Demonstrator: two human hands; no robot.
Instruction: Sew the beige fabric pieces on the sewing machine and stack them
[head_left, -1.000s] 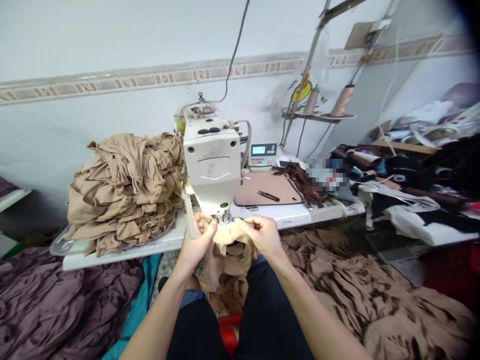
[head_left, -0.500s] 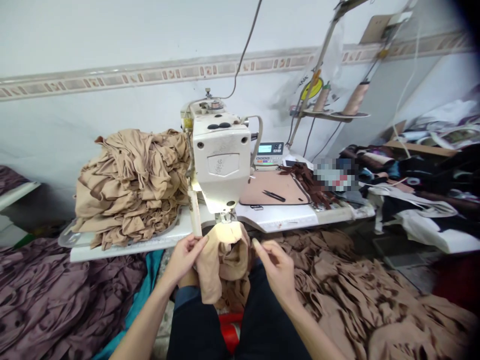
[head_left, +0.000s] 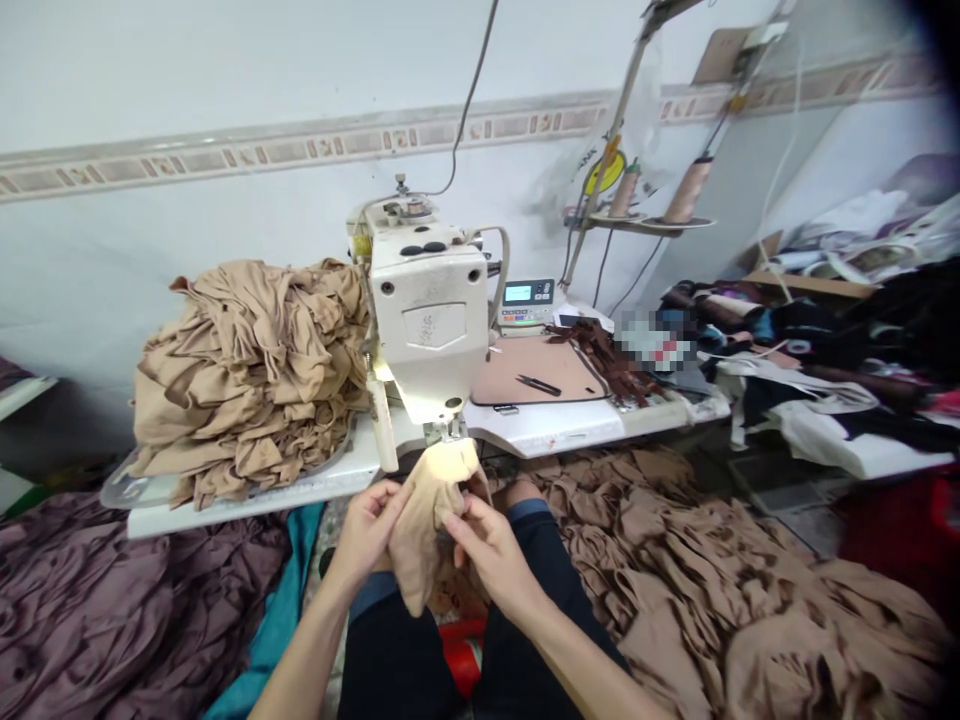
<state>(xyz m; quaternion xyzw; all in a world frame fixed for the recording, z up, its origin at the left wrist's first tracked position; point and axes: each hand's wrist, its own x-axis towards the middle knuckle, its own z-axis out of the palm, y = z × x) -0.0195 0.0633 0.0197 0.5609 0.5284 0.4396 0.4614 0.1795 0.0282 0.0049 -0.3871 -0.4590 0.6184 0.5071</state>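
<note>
Left hand: our left hand (head_left: 366, 533) grips the left edge of the beige fabric piece (head_left: 433, 525), in front of the bench edge.
Right hand: our right hand (head_left: 489, 556) holds the same piece from the right, across from the left and close to it.
Fingers: on both hands they are bent and pinch the cloth against the thumbs; the left fingers (head_left: 391, 502) sit high on the piece, and the right fingers (head_left: 466, 527) press into its middle.
Fabric: we hold it up in a loose fold over our lap, its top just below the presser foot (head_left: 444, 433) and its lower end hanging free.
Machine: the sewing machine head (head_left: 427, 310) stands on the bench (head_left: 547, 428), directly above the piece.
Bench: a heap of beige cloth (head_left: 247, 385) lies left of the machine; on the right, snips (head_left: 538, 385) rest on a tan mat (head_left: 525, 370) beside brown strips (head_left: 604, 360).
Floor: more beige cloth (head_left: 720, 590) spreads to our right, and mauve cloth (head_left: 112, 600) lies to our left.
</note>
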